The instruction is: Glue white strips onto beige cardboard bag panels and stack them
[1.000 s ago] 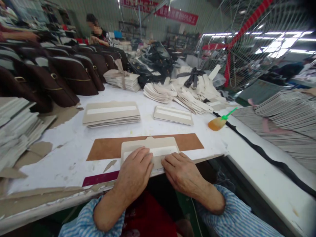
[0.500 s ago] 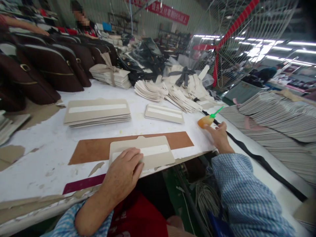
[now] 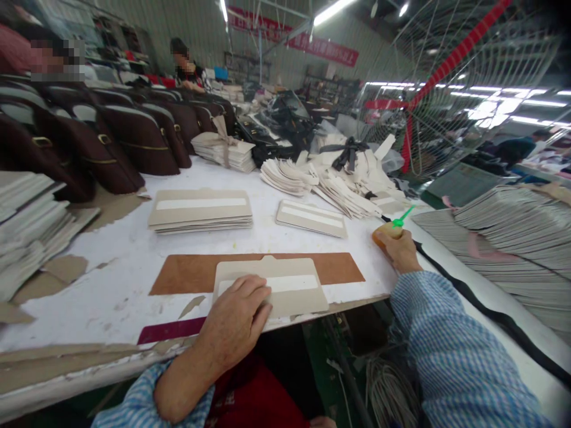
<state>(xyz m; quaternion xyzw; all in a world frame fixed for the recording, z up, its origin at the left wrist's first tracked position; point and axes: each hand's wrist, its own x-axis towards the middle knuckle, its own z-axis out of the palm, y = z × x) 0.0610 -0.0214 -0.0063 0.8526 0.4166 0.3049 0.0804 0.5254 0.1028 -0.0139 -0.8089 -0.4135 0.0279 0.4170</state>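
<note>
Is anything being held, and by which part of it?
The right hand holds the amber rounded plastic bottle by its body, below the green nozzle; the left hand rests on the flat beige card panel.

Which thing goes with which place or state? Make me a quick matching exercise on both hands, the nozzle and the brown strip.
Things
1. Left hand
2. Right hand
3. Nozzle
4. Brown strip

Places and states
A. Fingers around the bottle
B. Partly covered by the card
C. Bright green
D. Laid on top of the card

Pairs: 1-D, 2-A, 3-C, 4-B
</note>
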